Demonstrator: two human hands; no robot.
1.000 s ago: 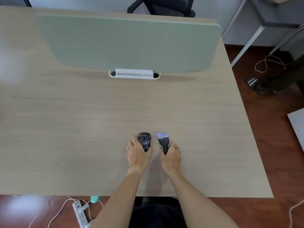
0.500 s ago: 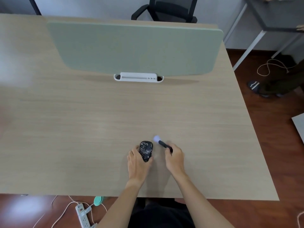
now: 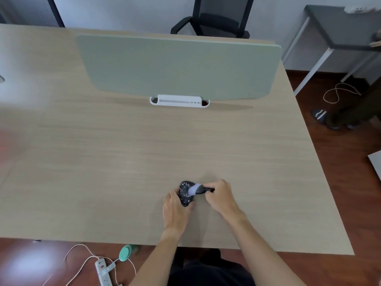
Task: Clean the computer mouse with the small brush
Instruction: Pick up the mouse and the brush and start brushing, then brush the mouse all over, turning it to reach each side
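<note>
Mouse [image 3: 185, 195] steadied by left hand [image 3: 175, 211]; right hand [image 3: 221, 196] presses brush [image 3: 199, 189] onto it.

desk [image 3: 144, 151]: matt pale wood-grain | mouse [image 3: 184, 196]: black, white-speckled | brush [image 3: 198, 189]: soft pale bristles, black handle

A pale wooden desk [image 3: 123, 162] fills the frame, a sage-green divider panel [image 3: 177, 67] standing across its top. Behind it, top centre, a black office chair [image 3: 214, 19]. Reddish wood floor [image 3: 340, 145] at right; white power strip [image 3: 104, 274] lower left.
</note>
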